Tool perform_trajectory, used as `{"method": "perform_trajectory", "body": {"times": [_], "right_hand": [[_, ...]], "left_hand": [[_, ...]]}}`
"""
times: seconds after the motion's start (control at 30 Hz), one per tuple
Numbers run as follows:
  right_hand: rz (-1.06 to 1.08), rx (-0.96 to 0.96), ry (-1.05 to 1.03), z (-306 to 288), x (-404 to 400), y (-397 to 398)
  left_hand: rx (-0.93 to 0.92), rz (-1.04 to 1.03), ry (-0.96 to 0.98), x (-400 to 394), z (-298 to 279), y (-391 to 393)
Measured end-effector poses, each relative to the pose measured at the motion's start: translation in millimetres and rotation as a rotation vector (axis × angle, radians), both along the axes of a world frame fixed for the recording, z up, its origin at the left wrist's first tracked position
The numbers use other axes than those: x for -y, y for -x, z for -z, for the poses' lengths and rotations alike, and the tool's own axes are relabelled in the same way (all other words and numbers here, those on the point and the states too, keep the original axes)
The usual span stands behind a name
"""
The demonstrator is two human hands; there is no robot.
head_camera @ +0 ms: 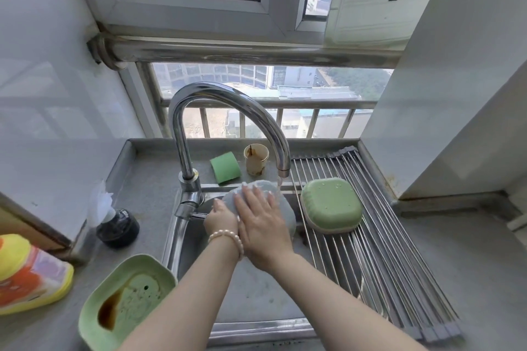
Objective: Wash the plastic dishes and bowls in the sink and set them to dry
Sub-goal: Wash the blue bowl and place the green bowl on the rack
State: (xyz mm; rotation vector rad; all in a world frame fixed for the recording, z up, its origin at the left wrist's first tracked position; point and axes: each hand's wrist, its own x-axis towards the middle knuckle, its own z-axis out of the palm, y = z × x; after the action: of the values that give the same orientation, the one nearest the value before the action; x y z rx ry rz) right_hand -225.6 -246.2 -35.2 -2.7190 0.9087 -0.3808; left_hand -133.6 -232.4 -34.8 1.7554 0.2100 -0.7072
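Bowl [281, 208] is tilting under the faucet [228, 111]; left hand [221, 219] is gripping its left rim, right hand [263, 225] fingers spread flat across it.

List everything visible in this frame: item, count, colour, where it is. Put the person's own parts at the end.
grey-blue dish: 1, grey-blue, held over the sink under the running water
green bowl: 1, green with pale rim, upside down on the rack
dirty green dish: 1, pale green with brown liquid, counter left of the sink
drying rack: 1, steel rods, across the sink's right side
faucet: 1, chrome, water running
sink: 1, steel, centre
sponge: 1, green, behind the sink
cup: 1, stained tan, beside the sponge
dark bottle: 1, black, left counter
detergent bottle: 1, yellow and orange, far left
bracelet: 1, pearl, left wrist
left hand: 1, holds the dish's left edge
right hand: 1, flat on the dish
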Motion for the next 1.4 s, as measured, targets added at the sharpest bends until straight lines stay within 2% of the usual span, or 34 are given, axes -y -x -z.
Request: {"method": "perform_trajectory", "body": {"times": [0.07, 0.13, 0.23, 0.3, 0.37, 0.43, 0.5, 0.6, 0.67, 0.73, 0.83, 0.9, 0.97, 1.03, 1.1, 1.13, 1.23, 1.27, 1.33, 1.4], "right_hand": [[-0.181, 0.03, 0.127, 11, -2, 13], [-0.255, 0.054, 0.194, 18, 5, 26], [-0.061, -0.066, 0.108, -1, 17, 15], [0.056, -0.216, -0.046, -17, 23, -1], [0.117, -0.223, -0.11, -21, 27, -10], [0.274, -0.108, -0.189, -17, 33, -7], [0.47, -0.021, -0.402, -10, 39, 3], [0.593, 0.035, -0.662, -2, 46, 16], [0.671, 0.181, -0.793, 1, 53, 19], [0.762, 0.356, -0.916, 2, 59, 20], [0.893, 0.483, -0.99, 1, 66, 23], [0.939, 0.532, -0.974, 0, 65, 23], [0.972, 0.577, -1.018, 1, 61, 21], [1.01, 0.68, -1.147, 2, 59, 19], [1.031, 0.715, -1.219, 3, 57, 20], [1.045, 0.71, -1.153, 6, 57, 21], [1.012, 0.807, -1.016, 7, 51, 23], [1.0, 0.781, -0.986, 4, 51, 23], [0.994, 0.771, -0.971, 2, 54, 21], [0.996, 0.762, -0.979, 1, 54, 19]], "left_hand": [[-0.181, -0.002, 0.05, -4, 9, -11], [-0.284, -0.008, 0.102, -6, 15, -16], [-0.216, 0.019, 0.044, -4, 13, -9], [-0.14, 0.082, 0.009, -2, 10, 0], [-0.083, 0.135, -0.029, 1, 4, 5], [-0.056, 0.174, -0.057, 4, 8, 0], [-0.027, 0.216, -0.078, 3, 4, -2], [-0.081, 0.24, -0.091, 0, 6, -7], [-0.091, 0.275, -0.104, 0, 7, -9], [0.05, 0.388, -0.181, 2, 1, -5], [0.494, 0.688, -0.376, -2, -9, 18], [0.719, 0.843, -0.492, -6, -10, 37], [0.923, 0.989, -0.52, -4, -7, 55], [1.084, 1.147, -0.47, 2, -8, 66], [1.115, 1.224, -0.38, 10, -8, 60], [1.096, 1.213, -0.343, 14, -7, 52], [0.905, 1.091, -0.397, 23, -8, 25], [0.873, 1.055, -0.44, 23, -10, 26], [1.0, 1.045, -0.492, 19, -14, 43], [1.146, 1.106, -0.417, 10, -16, 61]]}}
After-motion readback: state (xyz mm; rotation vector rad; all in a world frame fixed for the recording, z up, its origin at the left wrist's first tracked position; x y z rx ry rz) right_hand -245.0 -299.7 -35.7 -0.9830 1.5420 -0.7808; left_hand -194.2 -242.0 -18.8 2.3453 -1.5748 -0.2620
